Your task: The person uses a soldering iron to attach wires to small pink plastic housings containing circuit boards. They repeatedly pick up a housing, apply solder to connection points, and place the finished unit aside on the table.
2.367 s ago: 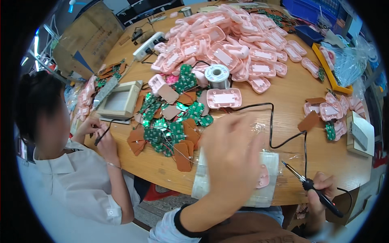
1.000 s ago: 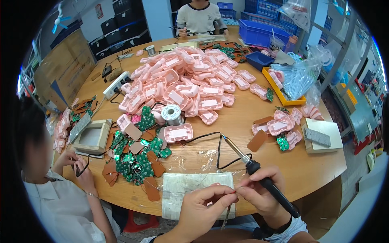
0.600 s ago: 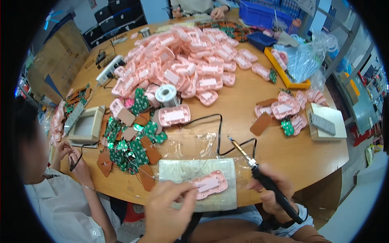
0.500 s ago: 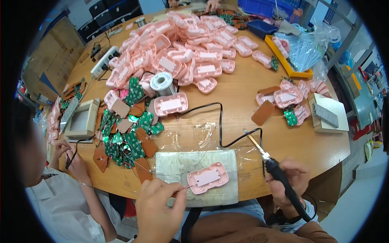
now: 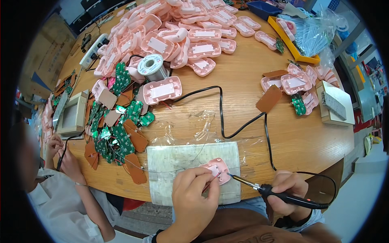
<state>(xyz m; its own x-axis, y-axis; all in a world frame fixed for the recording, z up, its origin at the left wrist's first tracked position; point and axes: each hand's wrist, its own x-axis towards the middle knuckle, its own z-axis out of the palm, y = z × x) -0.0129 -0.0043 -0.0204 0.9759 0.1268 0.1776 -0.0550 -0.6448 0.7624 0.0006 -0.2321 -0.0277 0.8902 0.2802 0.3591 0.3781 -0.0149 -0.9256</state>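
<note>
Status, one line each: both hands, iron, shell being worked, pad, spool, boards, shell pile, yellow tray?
Left hand: seems to pinch a thin wire at the pink shell.
Right hand: closed around the soldering iron.
Soldering iron: held, tip by the shell; heat, cannot tell.
Pink shell: hollow side up, partly hidden.
Pad: flat, stained.
Wire spool: standing, wound.
Green boards: loosely heaped.
Shell pile: jumbled.
Yellow tray: holding bagged blue sticks.

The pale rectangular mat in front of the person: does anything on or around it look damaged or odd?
The pale mat has greyish smudges, and wrinkled clear plastic film lies beyond its far edge, looking untidy. The pink plastic shell at the left hand is partly hidden; what shows looks undamaged.
</note>
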